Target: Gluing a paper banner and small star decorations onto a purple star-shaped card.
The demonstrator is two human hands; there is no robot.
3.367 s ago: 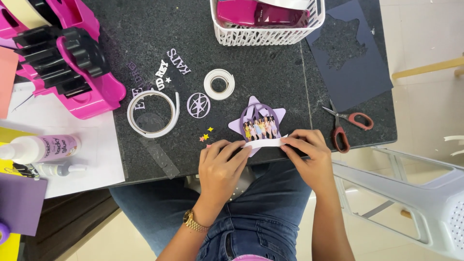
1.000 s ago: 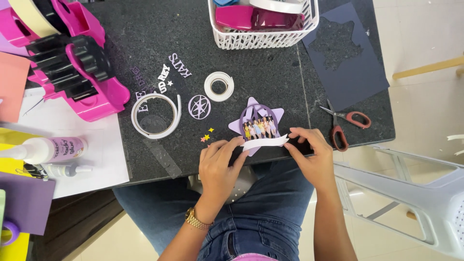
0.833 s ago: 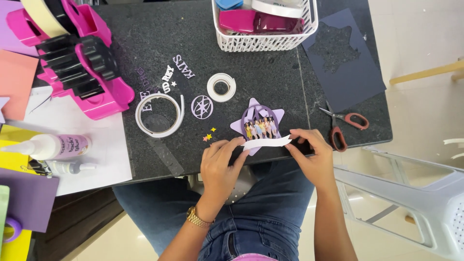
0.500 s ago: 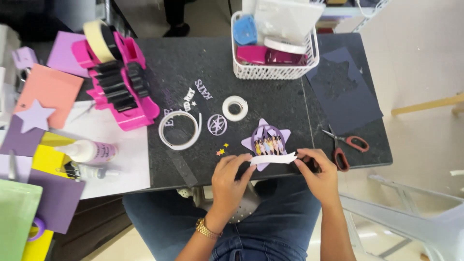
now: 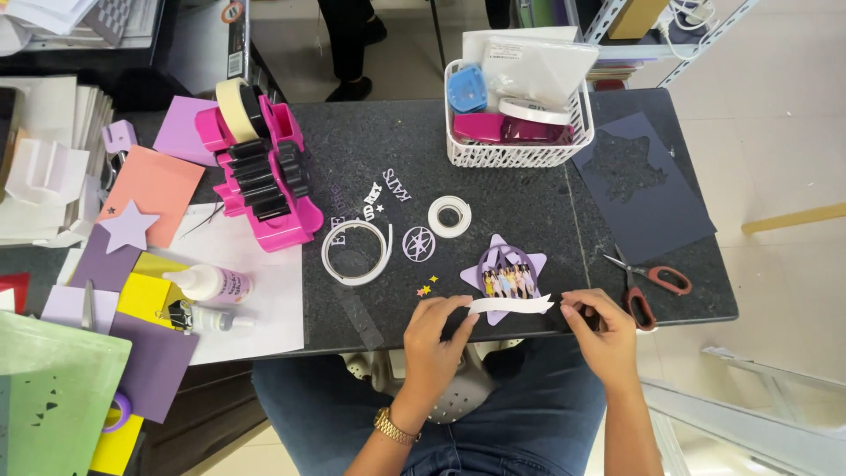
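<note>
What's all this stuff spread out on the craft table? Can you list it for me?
Star cutout: one, lilac with a group picture, near front edge.
Banner strip: one, white, across the star.
Scissors: one, red-handled, right.
Tape rolls: two, white, centre.
Tape dispenser: one, pink, left.
Basket: one, white, back.
Glue bottle: one, white, left.
Left hand: on the banner's end.
Right hand: beside the banner's other end.

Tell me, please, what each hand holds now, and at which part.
The left hand pinches the left end of the white paper banner, which lies across the purple star cutout. The right hand is just off its right end; any grip cannot be told.
</note>
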